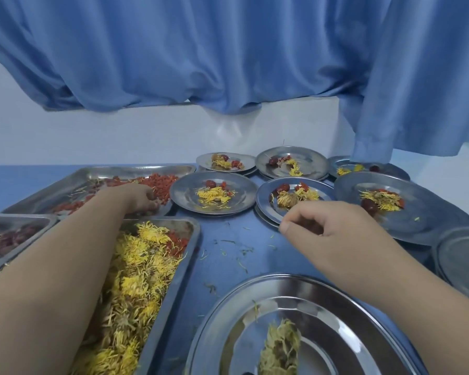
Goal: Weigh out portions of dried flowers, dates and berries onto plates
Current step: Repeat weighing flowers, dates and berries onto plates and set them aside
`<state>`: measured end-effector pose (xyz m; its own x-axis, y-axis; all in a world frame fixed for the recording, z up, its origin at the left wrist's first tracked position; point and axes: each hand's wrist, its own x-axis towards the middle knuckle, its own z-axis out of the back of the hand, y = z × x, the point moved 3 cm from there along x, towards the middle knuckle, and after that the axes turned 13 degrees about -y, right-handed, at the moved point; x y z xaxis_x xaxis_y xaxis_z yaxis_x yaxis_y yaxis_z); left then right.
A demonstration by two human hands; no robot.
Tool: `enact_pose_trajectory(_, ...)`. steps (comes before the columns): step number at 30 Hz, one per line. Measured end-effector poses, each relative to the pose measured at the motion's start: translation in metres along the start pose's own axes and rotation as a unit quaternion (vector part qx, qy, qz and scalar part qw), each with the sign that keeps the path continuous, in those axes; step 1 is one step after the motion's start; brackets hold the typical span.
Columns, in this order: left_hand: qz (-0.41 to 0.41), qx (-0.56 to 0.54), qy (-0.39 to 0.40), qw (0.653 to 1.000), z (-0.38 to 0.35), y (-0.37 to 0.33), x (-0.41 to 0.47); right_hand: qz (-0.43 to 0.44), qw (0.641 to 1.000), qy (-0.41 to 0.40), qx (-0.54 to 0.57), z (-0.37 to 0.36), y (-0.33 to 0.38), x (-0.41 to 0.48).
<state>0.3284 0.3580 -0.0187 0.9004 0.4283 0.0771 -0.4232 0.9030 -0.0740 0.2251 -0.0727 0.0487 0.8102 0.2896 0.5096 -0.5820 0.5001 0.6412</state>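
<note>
**Blue table (233, 253), both hands partly hidden**

Blue curtain (228, 63) behind. Down in the far tray (98, 171) of red berries (160, 181), the left hand (136, 197), fingertips buried: grip impossible to tell. Above the table beside a filled plate (263, 209), the right hand (317, 226), fingers curled, thumb on forefinger, content unseen. In the near tray (184, 255), dried flowers (136, 266); dates (8, 239) blurred, cut off at left; near plate (255, 299) cut at the bottom

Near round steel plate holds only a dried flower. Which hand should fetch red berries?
Left: left hand is among the red berries in the far steel tray; right hand hovers by filled plates.
</note>
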Motion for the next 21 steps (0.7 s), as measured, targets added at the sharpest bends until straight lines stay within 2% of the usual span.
enact_pose_trajectory(8,0.043,0.033,-0.034,0.998,0.008,0.007,-0.012,0.008,1.000,-0.010,-0.014,0.000,-0.003,0.001)
enact_pose_trajectory(14,0.075,0.059,-0.005,0.995,0.014,0.007,-0.021,0.011,1.000,-0.005,-0.020,-0.001,-0.003,0.001)
enact_pose_trajectory(18,0.080,0.046,-0.011,0.996,0.019,0.011,-0.023,0.018,1.000,0.001,-0.024,-0.002,-0.002,0.001)
enact_pose_trajectory(21,0.079,0.027,0.018,0.996,0.019,0.013,-0.023,0.020,1.000,0.003,-0.024,-0.001,-0.001,0.001)
